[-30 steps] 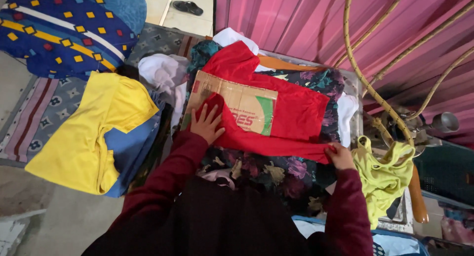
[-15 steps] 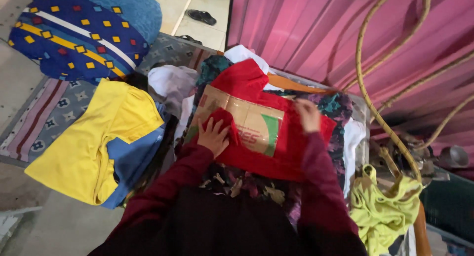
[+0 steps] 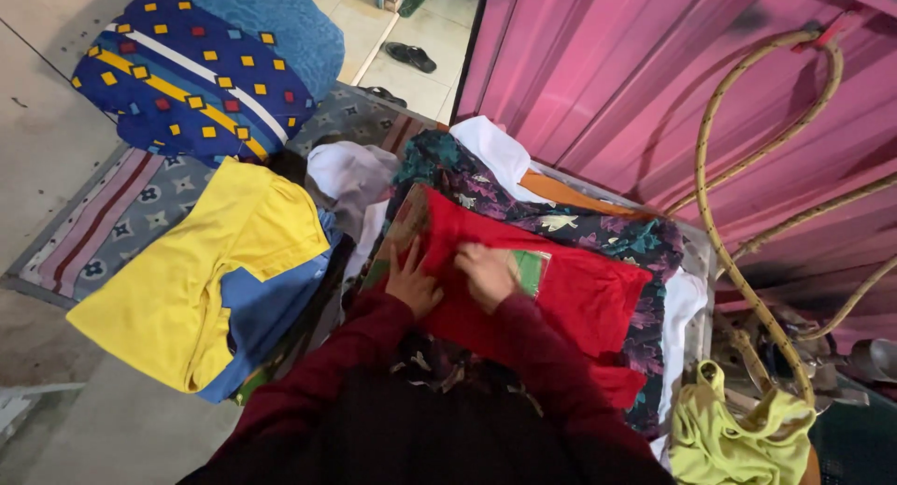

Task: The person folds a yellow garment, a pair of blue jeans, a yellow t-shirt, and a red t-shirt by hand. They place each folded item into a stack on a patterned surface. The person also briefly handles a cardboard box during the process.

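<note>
A red garment [image 3: 579,293] lies folded over a flat piece of cardboard [image 3: 531,268] on top of a dark floral cloth [image 3: 570,225]. Only a small green-printed corner of the cardboard shows. My left hand [image 3: 411,281] lies flat on the left part of the red garment, fingers spread. My right hand [image 3: 488,273] presses a red fold down over the cardboard, right beside the left hand. Both of my sleeves are dark maroon.
A yellow and blue garment [image 3: 201,279] lies at the left on a patterned mat [image 3: 112,228]. A blue patterned bundle [image 3: 201,69] sits behind it. White cloths [image 3: 350,177], a lime garment [image 3: 733,429], a coiled hose [image 3: 738,195] and a pink corrugated wall [image 3: 654,64] surround the pile.
My right hand has come from the garment's right edge to the middle, carrying the red cloth over the cardboard, which is now almost covered. The left hand has stayed on the left side.
</note>
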